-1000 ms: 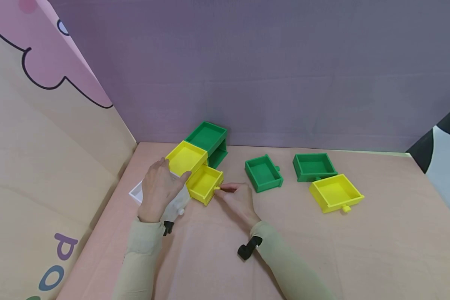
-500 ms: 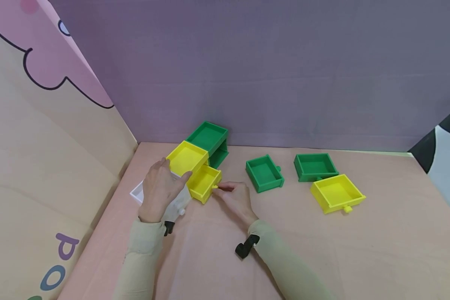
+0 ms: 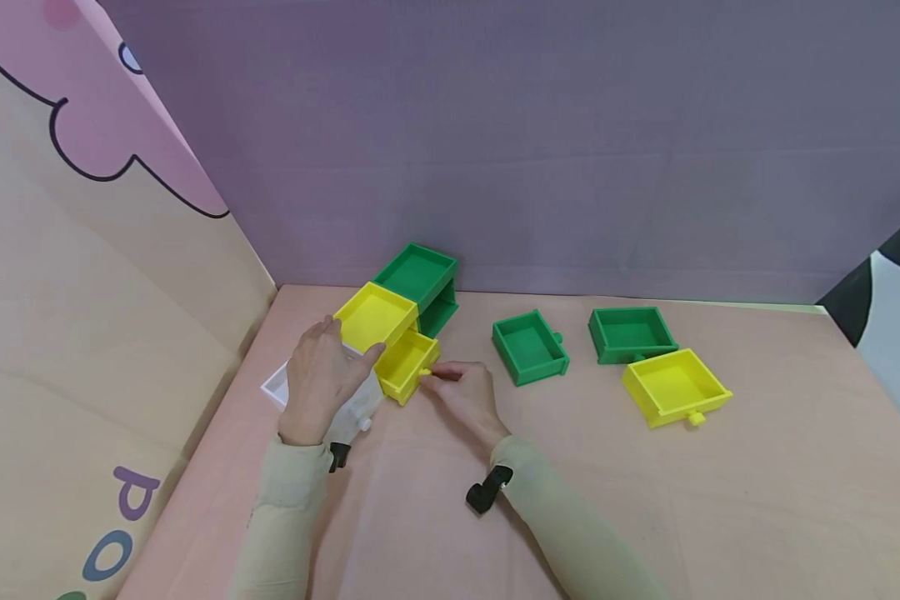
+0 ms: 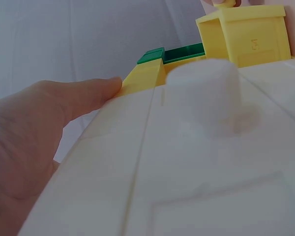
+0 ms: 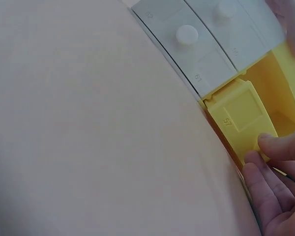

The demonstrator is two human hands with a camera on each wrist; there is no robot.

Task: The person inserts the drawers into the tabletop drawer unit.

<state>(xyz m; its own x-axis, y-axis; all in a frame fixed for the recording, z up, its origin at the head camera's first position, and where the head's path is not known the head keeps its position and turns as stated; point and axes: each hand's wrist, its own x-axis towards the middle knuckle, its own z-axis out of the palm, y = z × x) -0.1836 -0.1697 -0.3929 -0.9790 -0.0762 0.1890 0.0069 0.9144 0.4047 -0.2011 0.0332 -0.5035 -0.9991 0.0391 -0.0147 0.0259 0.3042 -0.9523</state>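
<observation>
Yellow drawer (image 3: 405, 363) deeper in yellow case (image 3: 377, 315), front (image 5: 242, 109) past edge (image 3: 402, 326), right hand (image 3: 468, 397) pinching knob (image 3: 424, 372), left hand (image 3: 321, 385) spread

I work in cloth-lined corner (image 3: 276, 285): pink cloth (image 3: 720, 500) underneath, purple backdrop (image 3: 525, 142) behind, cartoon-printed panel (image 3: 112, 292) left. Room type: cannot tell.

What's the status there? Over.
Right hand pinching knob of yellow rectangular plastic drawer; left hand on white boxy cabinet. Drawer partway inside yellow boxy cabinet. No obstruction visible.
</observation>
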